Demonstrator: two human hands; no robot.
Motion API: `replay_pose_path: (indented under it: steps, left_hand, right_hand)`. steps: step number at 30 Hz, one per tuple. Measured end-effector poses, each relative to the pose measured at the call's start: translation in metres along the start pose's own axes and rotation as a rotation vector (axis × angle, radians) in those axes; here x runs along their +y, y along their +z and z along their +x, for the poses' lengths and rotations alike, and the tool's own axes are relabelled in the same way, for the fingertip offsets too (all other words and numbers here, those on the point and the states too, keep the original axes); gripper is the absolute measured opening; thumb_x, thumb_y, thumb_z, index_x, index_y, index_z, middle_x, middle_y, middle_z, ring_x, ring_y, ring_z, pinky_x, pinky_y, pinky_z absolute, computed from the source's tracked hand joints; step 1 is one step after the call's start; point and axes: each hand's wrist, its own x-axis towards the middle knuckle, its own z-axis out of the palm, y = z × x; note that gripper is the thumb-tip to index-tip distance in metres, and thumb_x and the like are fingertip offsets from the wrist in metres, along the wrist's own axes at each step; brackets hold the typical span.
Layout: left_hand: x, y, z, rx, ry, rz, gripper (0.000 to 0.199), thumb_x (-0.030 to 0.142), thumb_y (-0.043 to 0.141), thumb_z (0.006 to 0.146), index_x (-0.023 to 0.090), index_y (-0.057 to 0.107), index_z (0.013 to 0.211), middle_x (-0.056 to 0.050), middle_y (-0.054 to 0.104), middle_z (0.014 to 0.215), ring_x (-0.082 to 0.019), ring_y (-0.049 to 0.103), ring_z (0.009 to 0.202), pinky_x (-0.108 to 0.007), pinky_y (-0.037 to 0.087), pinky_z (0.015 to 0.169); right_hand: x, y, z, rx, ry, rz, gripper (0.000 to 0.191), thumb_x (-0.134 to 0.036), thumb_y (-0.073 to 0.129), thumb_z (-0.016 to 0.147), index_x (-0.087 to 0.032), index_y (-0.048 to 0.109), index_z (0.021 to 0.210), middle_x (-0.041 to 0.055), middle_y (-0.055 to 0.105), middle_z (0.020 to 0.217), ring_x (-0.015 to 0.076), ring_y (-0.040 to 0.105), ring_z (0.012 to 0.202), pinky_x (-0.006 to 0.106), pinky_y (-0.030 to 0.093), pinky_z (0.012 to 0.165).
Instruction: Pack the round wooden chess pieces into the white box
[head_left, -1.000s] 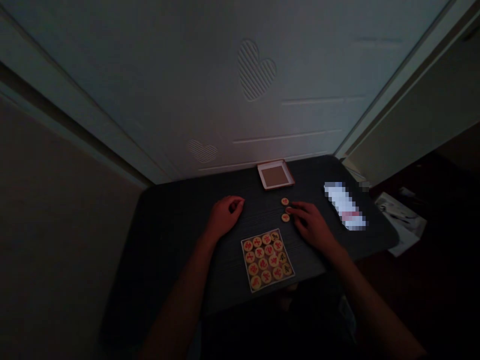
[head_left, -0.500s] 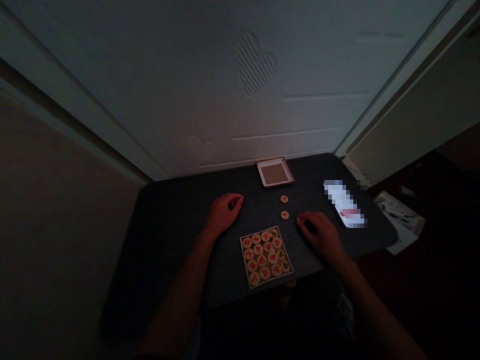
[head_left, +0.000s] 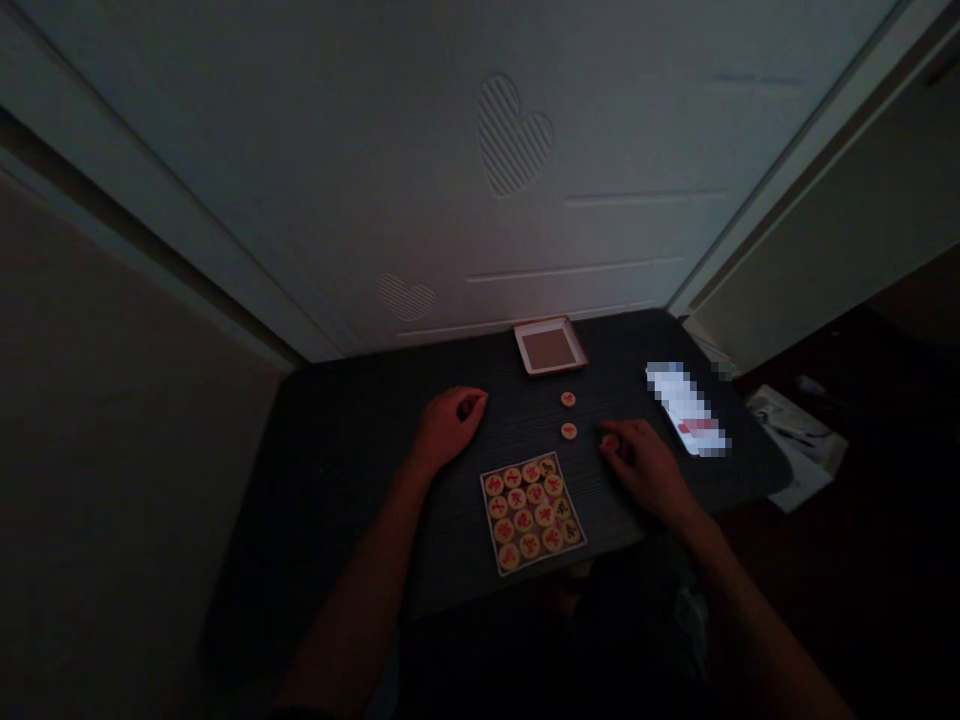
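My left hand (head_left: 450, 425) rests on the dark table, thumb and fingertips pressed together; whatever may be inside is hidden. Its nearest things are a square box (head_left: 491, 540) of Chinese chess pieces and two loose pieces. The round wooden pieces in the box carry mostly red characters, with a few dark ones along the right side. Beyond the box, a far loose piece (head_left: 568, 399) and a near loose piece (head_left: 568, 431) lie flat. Just right of them, my right hand (head_left: 637, 460) has its thumb and fingers curled around a dim, round shape that looks like another Chinese chess piece.
A shallow box lid (head_left: 521, 355) lies at the table's back edge, by the pale door (head_left: 337, 180) with heart reliefs. A lit phone (head_left: 686, 410) lies to the right. Past the table's right edge is a pale box-like thing (head_left: 802, 450).
My right hand has shifted slightly right, its index finger and thumb parting so that a round shape shows between them. My left hand and the pieces on the table stay put.
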Motion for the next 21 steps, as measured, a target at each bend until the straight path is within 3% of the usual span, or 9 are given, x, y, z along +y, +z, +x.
replay_pose_path:
  steps: [6, 9, 13, 21]
  left_hand:
    - [0.002, 0.000, 0.000, -0.002, -0.001, 0.000, 0.023, 0.037, 0.057, 0.094, 0.023, 0.073, 0.102, -0.003, 0.075, 0.090, -0.017, 0.067, 0.077, -0.029, 0.051, 0.070]
    - [0.002, 0.000, 0.001, -0.007, -0.001, 0.000, 0.023, 0.037, 0.057, 0.094, 0.023, 0.073, 0.102, -0.003, 0.075, 0.091, -0.017, 0.066, 0.077, -0.029, 0.051, 0.070]
    - [0.001, 0.001, 0.000, -0.002, -0.010, 0.002, 0.023, 0.037, 0.058, 0.094, 0.023, 0.073, 0.102, -0.003, 0.075, 0.090, -0.017, 0.066, 0.075, -0.029, 0.051, 0.070]
    - [0.000, 0.001, 0.000, 0.000, 0.002, -0.002, 0.023, 0.037, 0.057, 0.094, 0.023, 0.073, 0.103, -0.003, 0.074, 0.090, -0.017, 0.066, 0.076, -0.030, 0.052, 0.073]
  right_hand:
    - [-0.008, -0.007, -0.004, -0.037, 0.037, 0.033, 0.028, -0.039, 0.056, 0.098, -0.024, 0.072, 0.115, 0.0086, 0.066, 0.096, 0.0224, 0.066, 0.082, 0.038, 0.056, 0.078]
    - [-0.014, -0.009, -0.008, -0.065, 0.086, 0.146, 0.028, -0.042, 0.058, 0.097, -0.025, 0.071, 0.115, 0.0071, 0.071, 0.100, 0.0222, 0.069, 0.085, 0.037, 0.056, 0.080]
    - [-0.024, -0.005, -0.017, -0.089, 0.193, 0.340, 0.028, -0.044, 0.058, 0.097, -0.025, 0.069, 0.116, 0.0037, 0.076, 0.091, 0.0211, 0.073, 0.082, 0.034, 0.058, 0.078]
    - [-0.058, 0.005, -0.037, -0.162, 0.115, 0.433, 0.022, -0.035, 0.056, 0.099, -0.027, 0.072, 0.111, 0.0037, 0.075, 0.100, 0.0198, 0.071, 0.092, 0.032, 0.056, 0.084]
